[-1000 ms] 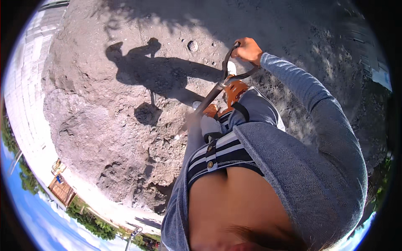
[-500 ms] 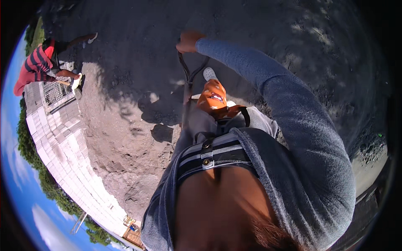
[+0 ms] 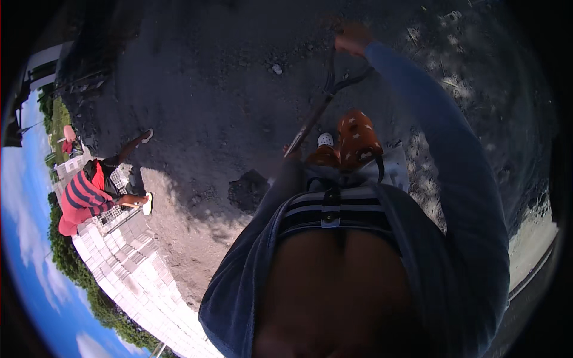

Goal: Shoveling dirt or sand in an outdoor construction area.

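My right hand (image 3: 353, 40) is closed round the top grip of a shovel (image 3: 316, 114), whose handle splits into a fork below the grip. From there the shaft slants down toward my left side. My left hand (image 3: 289, 154) is dim and mostly hidden by my sleeve; it is closed round the lower shaft. The shovel's blade cannot be made out behind my left arm. Beside that arm, a dark patch (image 3: 248, 190) lies on the ground; I cannot tell whether it is shadow or a hollow.
At the left, a person in a red striped top (image 3: 89, 200) bends over beside stacked pale blocks (image 3: 134, 262). Another person (image 3: 70, 140) is farther off. Shaded dirt ground (image 3: 203, 89) spreads ahead; a sunlit dirt heap (image 3: 191, 250) lies left of me. My foot wears a white clog (image 3: 325, 139).
My view has turned left, so the bent person and blocks sit farther right and lower. My right hand and the shovel's grip appear farther right, and the shaft slants more. A second person shows.
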